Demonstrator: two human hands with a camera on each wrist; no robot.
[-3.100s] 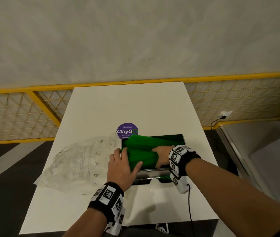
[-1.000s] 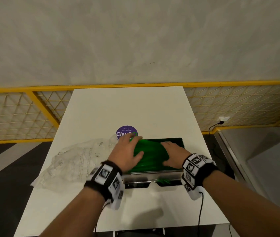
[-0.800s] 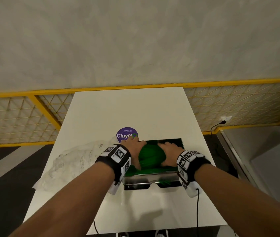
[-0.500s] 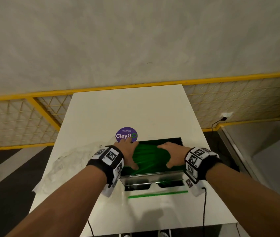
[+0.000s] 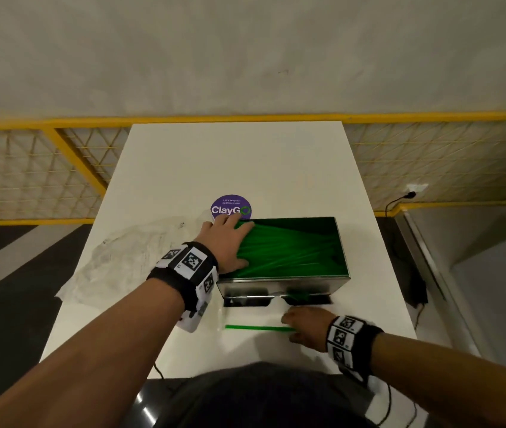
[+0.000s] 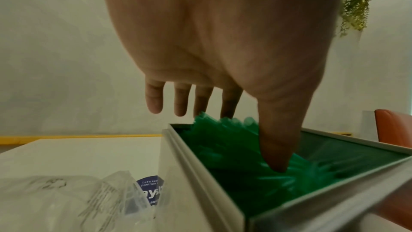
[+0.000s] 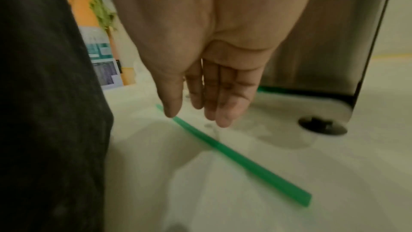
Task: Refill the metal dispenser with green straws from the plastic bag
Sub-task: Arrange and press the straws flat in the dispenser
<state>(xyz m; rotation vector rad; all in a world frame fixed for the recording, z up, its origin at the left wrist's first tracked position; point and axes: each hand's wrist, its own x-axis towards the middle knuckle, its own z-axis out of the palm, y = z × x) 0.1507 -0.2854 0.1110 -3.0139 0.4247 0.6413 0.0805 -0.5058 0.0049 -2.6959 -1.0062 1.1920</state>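
On top of the white desk point(image 5: 245, 162) stands the metal dispenser point(image 5: 279, 284), an open shiny box. It is full of green straws point(image 5: 291, 248) that lie in a messy heap, and some poke up above the rim at the left end.

The left hand point(image 5: 225, 245) lies flat on the straws at the left end of the box. Its fingers point(image 6: 153, 98) are straight and spread a little, and they hold nothing. The thumb point(image 6: 276, 138) points down into the green heap and touches the straws.

One loose straw point(image 5: 257, 328) lies flat on the desk, just in front of the dispenser. The right hand point(image 5: 305, 329) is down low at the right end of this straw. Its fingers are straight and close together, and the thumb tip is right at the straw. The hand does not grip the straw. I cannot tell if the fingertips touch it or the desk.

The plastic bag point(image 5: 121, 257) lies crumpled on the desk just to the left of the dispenser, near the left wrist. A round purple sticker point(image 5: 230, 208) sits on the desk behind the dispenser's left corner. A yellow fence point(image 5: 72, 156) runs past the far end of the desk.
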